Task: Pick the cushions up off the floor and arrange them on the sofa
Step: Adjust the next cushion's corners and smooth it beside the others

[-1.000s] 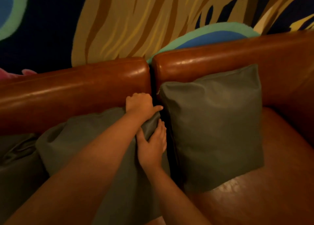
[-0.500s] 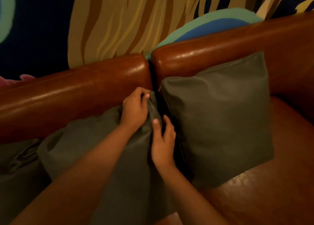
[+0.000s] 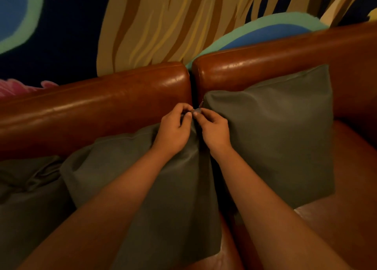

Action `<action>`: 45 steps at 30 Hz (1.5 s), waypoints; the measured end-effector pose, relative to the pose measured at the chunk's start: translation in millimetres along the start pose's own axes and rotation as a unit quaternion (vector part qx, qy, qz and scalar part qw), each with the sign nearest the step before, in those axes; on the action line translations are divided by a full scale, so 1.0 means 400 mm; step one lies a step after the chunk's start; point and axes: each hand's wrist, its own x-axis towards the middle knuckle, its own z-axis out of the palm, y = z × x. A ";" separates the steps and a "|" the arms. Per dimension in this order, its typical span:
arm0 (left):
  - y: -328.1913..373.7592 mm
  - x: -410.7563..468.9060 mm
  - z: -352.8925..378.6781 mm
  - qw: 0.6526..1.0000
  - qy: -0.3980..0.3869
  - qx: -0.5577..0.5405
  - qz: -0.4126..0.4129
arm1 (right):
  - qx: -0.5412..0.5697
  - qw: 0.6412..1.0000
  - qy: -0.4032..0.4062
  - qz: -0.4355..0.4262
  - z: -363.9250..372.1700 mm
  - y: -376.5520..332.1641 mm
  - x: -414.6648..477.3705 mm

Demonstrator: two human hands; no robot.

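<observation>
Three grey-green cushions lie on the brown leather sofa. The middle cushion leans against the left backrest. My left hand pinches its top right corner, and my right hand pinches a small zip pull at that same corner; both hands meet at the gap between the two backrests. The right cushion stands upright against the right backrest, just beside my right hand. A third, crumpled cushion slumps at the far left, partly cut off by the frame.
Bare leather seat shows at the lower right. A wall with a painted pattern in tan, blue, green and pink rises right behind the sofa's backrests.
My right hand has risen from the cushion's side edge to its top corner and now pinches the zip pull. My left hand stays at that corner, now pinching beside it.
</observation>
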 end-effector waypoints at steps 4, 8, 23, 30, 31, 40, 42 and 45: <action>-0.030 -0.017 -0.029 0.988 -0.001 0.156 0.010 | 0.001 0.999 0.042 0.002 -0.012 -0.011 0.037; -0.040 -0.030 -0.047 0.971 -0.012 0.230 -0.062 | 0.024 0.999 0.003 0.030 -0.037 -0.024 0.054; -0.069 -0.087 -0.204 0.961 0.097 0.259 -0.011 | -0.298 0.944 0.019 -0.140 -0.038 -0.058 0.088; -0.178 -0.131 -0.446 0.931 0.021 0.241 -0.272 | -0.379 0.902 0.046 -0.200 0.018 -0.076 0.038; -0.179 -0.120 -0.459 0.931 -0.004 0.231 -0.283 | -0.378 0.898 0.045 -0.221 0.031 -0.081 0.021; -0.222 -0.182 -0.489 0.938 0.014 0.166 -0.304 | -0.418 0.799 -0.196 -0.384 0.211 -0.096 -0.129; -0.246 -0.198 -0.474 0.943 0.104 0.069 -0.310 | -0.458 0.800 -0.225 -0.316 0.241 -0.099 -0.112; -0.265 -0.213 -0.471 0.928 0.222 -0.034 -0.297 | -0.505 0.787 -0.253 -0.247 0.259 -0.101 -0.080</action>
